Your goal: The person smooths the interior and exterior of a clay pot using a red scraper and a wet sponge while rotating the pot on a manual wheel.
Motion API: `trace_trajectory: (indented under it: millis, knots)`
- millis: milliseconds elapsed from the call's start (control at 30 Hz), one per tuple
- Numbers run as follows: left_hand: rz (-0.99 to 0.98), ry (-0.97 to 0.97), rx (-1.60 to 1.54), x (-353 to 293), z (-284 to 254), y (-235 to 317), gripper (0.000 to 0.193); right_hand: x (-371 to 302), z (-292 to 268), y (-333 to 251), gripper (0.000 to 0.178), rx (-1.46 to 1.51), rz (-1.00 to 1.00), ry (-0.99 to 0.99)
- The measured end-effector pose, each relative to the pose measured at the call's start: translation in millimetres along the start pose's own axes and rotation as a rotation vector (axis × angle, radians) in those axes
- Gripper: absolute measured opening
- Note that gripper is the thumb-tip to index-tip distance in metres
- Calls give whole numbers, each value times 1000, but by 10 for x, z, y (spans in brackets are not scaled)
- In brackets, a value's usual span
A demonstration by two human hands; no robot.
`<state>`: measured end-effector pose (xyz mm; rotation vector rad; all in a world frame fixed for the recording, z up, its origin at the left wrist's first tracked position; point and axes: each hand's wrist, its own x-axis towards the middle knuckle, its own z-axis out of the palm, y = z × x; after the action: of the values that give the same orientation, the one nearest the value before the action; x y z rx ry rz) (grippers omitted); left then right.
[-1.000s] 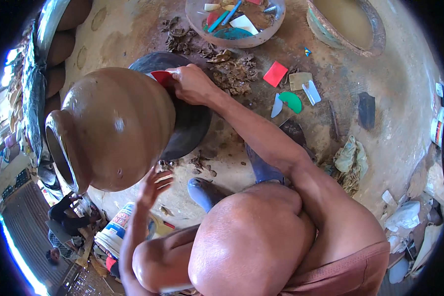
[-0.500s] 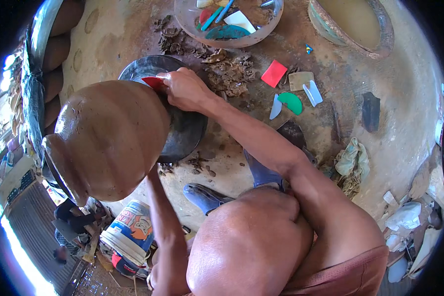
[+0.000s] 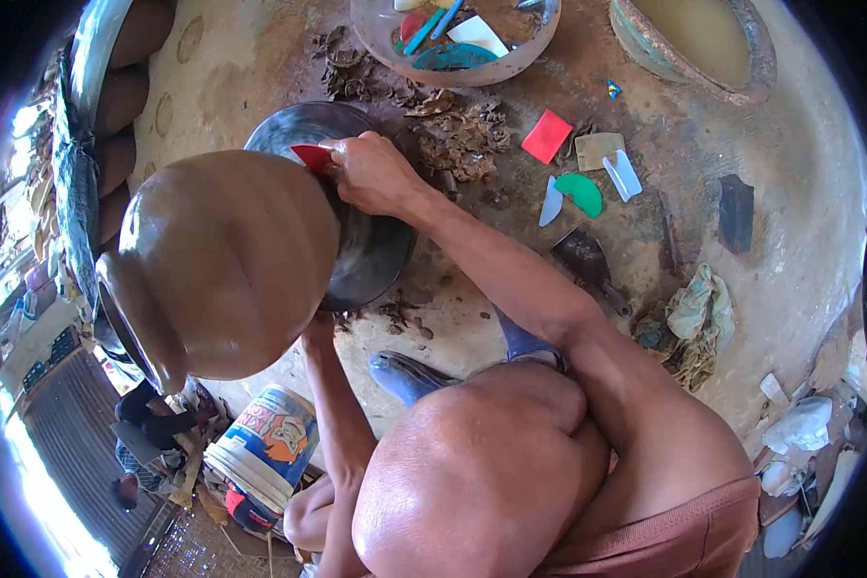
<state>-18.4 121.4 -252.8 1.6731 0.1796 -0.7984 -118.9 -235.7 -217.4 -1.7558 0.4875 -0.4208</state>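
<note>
Head view: right hand (image 3: 376, 175) has fingers gripping 1 red scraper (image 3: 307, 156) by clay pot (image 3: 231, 260); left hand (image 3: 318, 328), fingers hidden, cannot tell; overpressing could gouge the clay pot.

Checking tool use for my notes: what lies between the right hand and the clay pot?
The head view shows a flat red piece, held in the right hand, between it and the clay pot.

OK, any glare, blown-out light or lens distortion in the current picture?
Head view: light at the left rim is blown out; head view: pale sheen on the round brown clay pot and flat dark disc; head view: black fisheye corners.
</note>
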Motion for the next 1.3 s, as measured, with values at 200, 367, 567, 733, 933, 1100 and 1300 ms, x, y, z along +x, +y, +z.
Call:
trace_trajectory:
  millis: [200, 367, 567, 733, 933, 1100, 1300]
  knots:
    - [-349, 308, -406, -854, 1625, -475, 69, -163, -73, 228, 32, -60, 37, 54]
    - [-213, 25, -362, -494, 963, -22, 73, -196, -170, 48, 32, -2, 78, 69]
    - [-2, 621, -359, -265, 1156, -337, 79, -186, 12, 33, 26, -14, 12, 112]
    - [-520, 179, -230, -1035, 1872, -291, 85, -240, -155, 179, 22, -40, 107, 132]
    - [-48, 184, -167, -136, 703, 13, 77, -179, -6, -109, 21, 19, 83, 86]
    - [-301, 255, -414, -906, 1495, -594, 81, -263, 38, -13, 23, -22, 36, 147]
    - [-114, 87, -247, -342, 992, 145, 76, -334, -136, 80, 26, 2, 123, 137]
